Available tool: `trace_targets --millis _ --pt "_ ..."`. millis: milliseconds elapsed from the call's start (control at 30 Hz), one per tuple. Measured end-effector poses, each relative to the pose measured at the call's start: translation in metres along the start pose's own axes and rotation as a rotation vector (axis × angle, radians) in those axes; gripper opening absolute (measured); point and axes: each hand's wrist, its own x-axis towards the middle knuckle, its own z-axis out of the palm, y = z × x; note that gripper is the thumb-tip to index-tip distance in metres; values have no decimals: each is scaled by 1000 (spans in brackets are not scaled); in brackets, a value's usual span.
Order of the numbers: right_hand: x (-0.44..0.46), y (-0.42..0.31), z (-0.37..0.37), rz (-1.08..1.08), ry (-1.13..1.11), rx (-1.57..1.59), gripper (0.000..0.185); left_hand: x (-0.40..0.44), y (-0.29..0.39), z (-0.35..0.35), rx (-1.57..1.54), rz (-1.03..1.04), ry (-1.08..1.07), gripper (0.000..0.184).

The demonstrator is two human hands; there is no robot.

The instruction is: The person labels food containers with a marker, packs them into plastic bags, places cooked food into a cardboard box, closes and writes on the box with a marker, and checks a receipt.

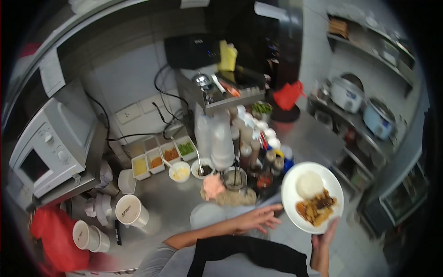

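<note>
A white plate (287,177) is held up at the right, over the counter's near side. On it lie a round mound of white rice (309,184) and a serving of brown, saucy food pieces (317,208). My right hand (326,234) grips the plate by its lower edge, with most of the fingers hidden beneath. Just left of the plate, my left hand (260,218) has its fingers stretched out and holds nothing; its fingertips come close to the rim. Beyond that hand are a pink cloth (213,186) and a small metal pot (235,178).
White trays of chopped food (186,147) and two small bowls (179,172) line the steel counter's back. Lidded white tubs (131,210), a red bag (57,240) and a microwave (48,147) stand left. Bottles (270,159) crowd the middle; rice cookers (346,94) sit far right.
</note>
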Motion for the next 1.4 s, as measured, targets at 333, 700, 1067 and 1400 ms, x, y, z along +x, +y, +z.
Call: trace_targets --millis 333,700,1067,1400 --pt "308 14 -96 73 -61 -27 71 32 41 -38 14 188 468 61" --pt "526 124 -79 122 49 -336 54 33 36 -19 -84 319 1150 64" --pt "568 149 -116 -119 -223 -639 29 -38 -154 68 -420 -197 1407 34" --pt "444 42 -108 -118 -55 -1250 33 -106 -498 115 71 -1161 1309 41"
